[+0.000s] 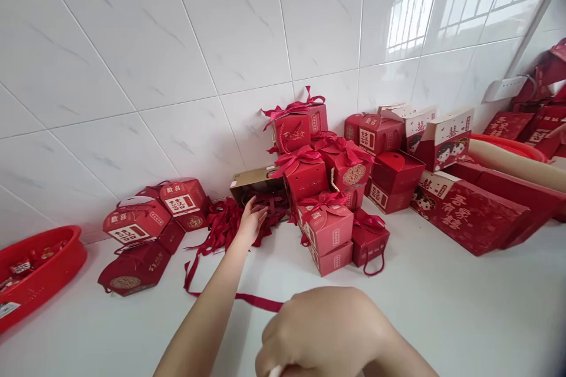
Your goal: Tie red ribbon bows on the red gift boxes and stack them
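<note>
My left hand (pixel 252 222) is stretched out at the pile of dark red ribbons (pixel 223 224), in front of a brown cardboard box (pixel 254 179). Its fingers are extended and look free. My right hand (pixel 325 327) is closed into a fist at the lower middle, close to the camera. A long red ribbon (pixel 259 301) runs from the pile across the table into this fist. A small pale bit shows under its fingers, too little of it to name. Just beyond stand stacked red gift boxes with ribbon bows (pixel 327 227).
Red hexagonal gift boxes (pixel 183 200) stand at the left by the tiled wall, beside a red plastic basin (pixel 66 250) of small packets. Right of the stack are more red boxes (pixel 398 179) and large open red bags (pixel 473 206). A power strip (pixel 504 88) is on the wall.
</note>
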{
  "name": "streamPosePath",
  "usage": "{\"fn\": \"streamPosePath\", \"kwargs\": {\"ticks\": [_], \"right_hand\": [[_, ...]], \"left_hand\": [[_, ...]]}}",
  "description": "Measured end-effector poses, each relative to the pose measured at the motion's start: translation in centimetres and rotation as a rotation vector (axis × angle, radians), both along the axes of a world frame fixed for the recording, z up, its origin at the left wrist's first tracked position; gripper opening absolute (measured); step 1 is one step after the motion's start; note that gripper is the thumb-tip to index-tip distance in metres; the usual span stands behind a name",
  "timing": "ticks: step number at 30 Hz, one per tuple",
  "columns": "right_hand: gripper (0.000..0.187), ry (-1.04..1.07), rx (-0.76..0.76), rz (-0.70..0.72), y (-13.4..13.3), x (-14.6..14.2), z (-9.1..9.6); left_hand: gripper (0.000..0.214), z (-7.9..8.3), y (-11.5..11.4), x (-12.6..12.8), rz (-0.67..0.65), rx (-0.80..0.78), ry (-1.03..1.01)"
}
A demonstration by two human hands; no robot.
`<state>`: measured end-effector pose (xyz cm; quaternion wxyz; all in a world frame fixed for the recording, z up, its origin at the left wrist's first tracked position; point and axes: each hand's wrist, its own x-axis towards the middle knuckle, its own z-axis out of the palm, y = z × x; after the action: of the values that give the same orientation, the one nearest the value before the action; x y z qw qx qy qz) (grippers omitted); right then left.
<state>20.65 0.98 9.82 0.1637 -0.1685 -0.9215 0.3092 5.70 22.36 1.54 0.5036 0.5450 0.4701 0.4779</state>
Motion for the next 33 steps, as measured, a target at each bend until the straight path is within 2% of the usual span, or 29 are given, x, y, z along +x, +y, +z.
{"fn": "streamPosePath", "kwargs": {"ticks": [3, 6, 9, 12, 14, 19, 21, 23, 25, 29, 33], "right_hand": [[0.011, -0.074, 0.067, 0.001, -0.1, 1.0, 1.2], [0.015, -0.017, 0.052, 0.004, -0.6, 1.8, 1.8], [0.019, 0.061, 0.007, -0.216, -1.9, 3.6, 1.8], [0.024, 0.067, 0.044, -0.511, -4.2, 6.6, 1.5], [0.023, 0.047, 0.061, -0.733, -6.1, 9.4, 0.9], [0.038, 0.106, -0.1, -1.429, -10.9, 17.5, -1.9], [0.042, 0.139, -0.132, -1.718, -11.8, 20.5, -2.9], [0.045, 0.123, -0.109, -1.921, -11.6, 22.9, -3.5], [0.044, 0.129, -0.064, -2.007, -10.3, 24.7, -3.7], [0.042, 0.242, -0.055, -2.031, -6.2, 27.3, -4.3], [0.054, 0.251, 0.004, -2.038, -3.8, 28.0, -5.5]], "left_hand": [[0.053, -2.1, -4.5, -1.2, -0.046, -0.014, 0.016], [0.042, -4.4, -10.1, -3.5, -0.057, -0.023, 0.079], [0.039, -6.2, -13.3, -5.5, 0.026, -0.008, 0.123], [0.043, -7.0, -13.5, -6.4, 0.131, -0.004, 0.135], [0.044, -7.1, -13.1, -6.6, 0.145, -0.008, 0.128], [0.042, -6.8, -13.0, -6.6, 0.149, -0.004, 0.11], [0.042, -6.8, -13.1, -6.6, 0.152, 0.0, 0.109], [0.043, -6.9, -13.1, -6.6, 0.155, -0.001, 0.107], [0.044, -7.0, -12.9, -6.6, 0.156, -0.003, 0.102], [0.043, -7.1, -12.7, -6.9, 0.149, -0.012, 0.097], [0.042, -7.1, -12.8, -7.1, 0.149, -0.017, 0.1]]}}
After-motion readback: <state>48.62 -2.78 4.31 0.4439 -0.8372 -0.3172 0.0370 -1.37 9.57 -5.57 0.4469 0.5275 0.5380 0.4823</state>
